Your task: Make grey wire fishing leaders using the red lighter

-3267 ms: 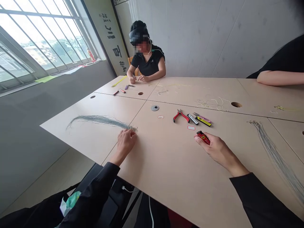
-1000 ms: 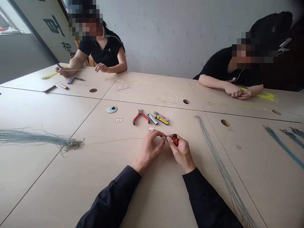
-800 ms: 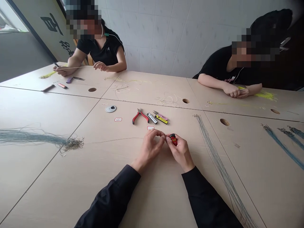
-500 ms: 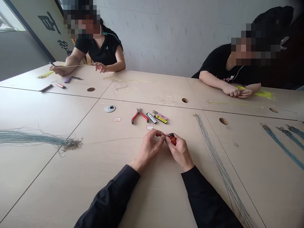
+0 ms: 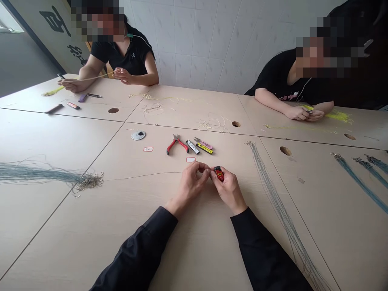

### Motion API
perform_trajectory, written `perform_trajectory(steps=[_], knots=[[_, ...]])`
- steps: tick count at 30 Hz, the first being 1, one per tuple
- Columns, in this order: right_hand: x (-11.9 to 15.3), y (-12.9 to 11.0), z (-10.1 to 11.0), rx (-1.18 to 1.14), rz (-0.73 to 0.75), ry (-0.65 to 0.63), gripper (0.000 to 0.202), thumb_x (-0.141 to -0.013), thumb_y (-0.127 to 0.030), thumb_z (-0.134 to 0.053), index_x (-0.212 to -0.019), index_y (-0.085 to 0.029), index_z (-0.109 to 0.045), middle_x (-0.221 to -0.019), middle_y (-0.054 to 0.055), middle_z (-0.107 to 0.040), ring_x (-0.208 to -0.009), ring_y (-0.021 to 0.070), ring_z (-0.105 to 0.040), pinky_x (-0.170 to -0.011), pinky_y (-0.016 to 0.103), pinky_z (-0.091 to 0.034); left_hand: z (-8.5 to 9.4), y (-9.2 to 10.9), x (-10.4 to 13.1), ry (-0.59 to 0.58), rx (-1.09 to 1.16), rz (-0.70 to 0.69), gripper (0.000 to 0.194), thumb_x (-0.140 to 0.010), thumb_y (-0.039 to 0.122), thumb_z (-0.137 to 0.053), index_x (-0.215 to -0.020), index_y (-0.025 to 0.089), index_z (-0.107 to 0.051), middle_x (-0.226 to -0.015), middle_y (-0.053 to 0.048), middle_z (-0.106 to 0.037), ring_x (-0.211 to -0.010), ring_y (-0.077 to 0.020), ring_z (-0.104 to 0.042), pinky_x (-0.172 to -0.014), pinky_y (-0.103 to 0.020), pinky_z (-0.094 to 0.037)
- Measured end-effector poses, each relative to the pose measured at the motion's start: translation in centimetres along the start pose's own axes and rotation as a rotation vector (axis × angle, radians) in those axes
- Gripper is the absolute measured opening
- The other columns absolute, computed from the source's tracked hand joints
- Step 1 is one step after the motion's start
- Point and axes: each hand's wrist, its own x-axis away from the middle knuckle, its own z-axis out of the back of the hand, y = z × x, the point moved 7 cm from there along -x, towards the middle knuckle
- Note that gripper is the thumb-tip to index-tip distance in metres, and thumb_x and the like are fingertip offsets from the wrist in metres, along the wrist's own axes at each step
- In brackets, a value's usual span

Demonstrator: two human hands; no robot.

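Observation:
My left hand is closed in a pinch on a thin cord, which runs left across the table toward a bundle of grey-blue cords with metal clasps at its end. Thumb and fingertips of my right hand meet those of my left. A red lighter with a black top is held in my right hand. The cord's tip, between my fingertips, is too small to make out. Beyond my hands lie red-handled pliers, a white lighter, a yellow lighter and pink thread snips.
A long cord bundle lies right of my right arm, with more blue bundles farther right. A round metal disc and small labels lie ahead. Two people work across the table with yellow cords. Round holes pierce the tabletop.
My hands stay together with the cord and lighter, almost unmoved. The view has tilted slightly. Across the table, the left person's hands have shifted a little along a yellow cord.

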Motion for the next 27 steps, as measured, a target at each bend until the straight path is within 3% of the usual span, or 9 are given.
perform_trajectory(steps=[15,19,22,25,27], knots=[[0.0,0.0,-0.2,-0.017,-0.015,-0.010,0.033,-0.089,-0.047,-0.056,-0.091,-0.015,-0.064,-0.071,0.002,-0.062,-0.060,0.0139,-0.050,-0.058,0.024,-0.040,-0.3,-0.7,0.0,-0.012,0.054,0.046,0.009,-0.087,0.024,-0.057,-0.084,0.017,-0.061,-0.082,-0.004,-0.066,-0.071,-0.0132,-0.058,-0.066,-0.026,-0.045],[0.1,-0.1,0.5,-0.048,-0.032,0.070,0.031,-0.087,-0.046,-0.058,-0.090,-0.016,-0.063,-0.067,-0.001,-0.057,-0.058,0.0127,-0.047,-0.057,0.024,-0.038,-0.2,-0.7,0.0,-0.007,0.050,0.033,0.013,-0.089,0.028,-0.055,-0.084,0.017,-0.060,-0.081,-0.003,-0.064,-0.068,-0.0122,-0.055,-0.063,-0.026,-0.043],[0.2,-0.2,1.1,-0.066,-0.043,0.125,0.038,-0.092,-0.051,-0.047,-0.088,-0.017,-0.063,-0.069,0.000,-0.056,-0.061,0.0138,-0.048,-0.060,0.025,-0.039,-0.1,-0.6,0.1,0.002,0.028,0.021,0.015,-0.091,0.030,-0.054,-0.087,0.017,-0.060,-0.083,-0.003,-0.063,-0.069,-0.0121,-0.054,-0.064,-0.026,-0.042],[0.2,-0.1,1.5,-0.036,-0.065,0.155,0.056,-0.097,-0.056,-0.028,-0.072,-0.018,-0.060,-0.065,0.001,-0.054,-0.063,0.0152,-0.049,-0.063,0.026,-0.037,-0.1,-0.2,0.1,0.000,0.006,-0.008,0.016,-0.092,0.031,-0.053,-0.086,0.017,-0.061,-0.083,-0.003,-0.063,-0.069,-0.0119,-0.052,-0.063,-0.026,-0.041],[0.2,0.0,1.6,0.037,-0.083,0.160,0.059,-0.097,-0.058,-0.028,-0.061,-0.019,-0.053,-0.062,0.001,-0.054,-0.062,0.0154,-0.050,-0.063,0.027,-0.036,-0.1,0.1,0.2,-0.003,-0.008,-0.033,0.016,-0.092,0.030,-0.054,-0.085,0.018,-0.060,-0.083,-0.003,-0.062,-0.071,-0.0122,-0.053,-0.064,-0.026,-0.042]])
